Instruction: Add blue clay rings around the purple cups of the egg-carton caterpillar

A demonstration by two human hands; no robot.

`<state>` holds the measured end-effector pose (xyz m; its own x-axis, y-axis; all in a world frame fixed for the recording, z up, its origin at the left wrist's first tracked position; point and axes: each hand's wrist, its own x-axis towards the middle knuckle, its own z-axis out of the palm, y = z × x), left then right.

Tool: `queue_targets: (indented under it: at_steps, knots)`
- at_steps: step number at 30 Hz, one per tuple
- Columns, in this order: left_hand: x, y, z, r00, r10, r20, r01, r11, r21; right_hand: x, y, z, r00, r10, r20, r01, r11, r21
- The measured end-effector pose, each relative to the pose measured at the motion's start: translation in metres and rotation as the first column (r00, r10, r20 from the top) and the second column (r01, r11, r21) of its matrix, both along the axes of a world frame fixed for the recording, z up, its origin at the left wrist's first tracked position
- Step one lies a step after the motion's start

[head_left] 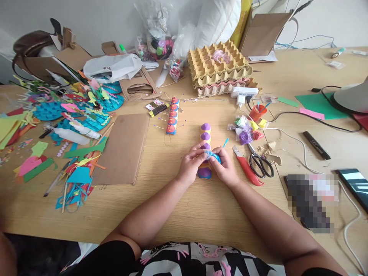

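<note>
Above the table my left hand [191,163] and my right hand [224,165] meet, fingers pinched on a small blue lump [214,156] with a clear wrapper. Behind and below them lies a row of egg-carton cups with purple tops [205,172], partly hidden by my hands. A similar, smaller row with red tops and thin side sticks [171,117] stands farther back to the left. A light-blue tool [225,142] shows just beyond my right hand.
Brown cardboard [122,149] and coloured paper scraps lie left. To the right are a red-handled knife [248,168], black scissors [260,163], wrapped clay [245,135], an orange cup [257,113] and cables. Egg trays [217,65] are stacked at the back.
</note>
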<state>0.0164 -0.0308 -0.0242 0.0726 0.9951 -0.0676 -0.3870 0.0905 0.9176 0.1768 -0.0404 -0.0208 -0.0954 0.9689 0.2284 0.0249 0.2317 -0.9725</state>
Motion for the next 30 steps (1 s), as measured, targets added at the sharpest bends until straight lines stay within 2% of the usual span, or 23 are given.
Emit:
queue_targets:
  at_steps: [5,9,13,19,24,30]
  knots:
    - [-0.0002,-0.0007,0.0012,0.999,0.050,-0.015,-0.050,0.999,-0.011,-0.0018,-0.0028,0.0008,0.999,-0.021,0.026,0.021,1.000,0.014]
    - [-0.0005,0.0002,0.0021,0.996,0.077,-0.053,-0.075,0.997,0.023,-0.0034,-0.0033,-0.0024,0.999,-0.032,-0.025,0.032,0.999,-0.009]
    - [-0.0016,0.0011,0.0031,0.993,0.077,-0.089,-0.071,0.995,0.066,-0.0039,-0.0014,-0.0058,0.993,-0.029,-0.111,0.025,0.999,-0.031]
    - [-0.0044,0.0006,0.0076,0.986,0.065,-0.153,-0.053,0.995,0.079,-0.0008,0.0021,-0.0072,0.994,-0.077,-0.071,0.075,0.997,-0.025]
    - [-0.0040,0.0006,0.0096,0.996,-0.022,-0.082,0.027,0.998,0.054,0.0013,0.0036,-0.0060,0.988,0.026,-0.154,-0.042,0.994,-0.102]
    - [-0.0006,-0.0002,0.0036,0.999,0.041,0.024,-0.041,0.999,0.015,0.0004,0.0033,-0.0053,0.992,0.065,-0.106,-0.073,0.995,-0.072]
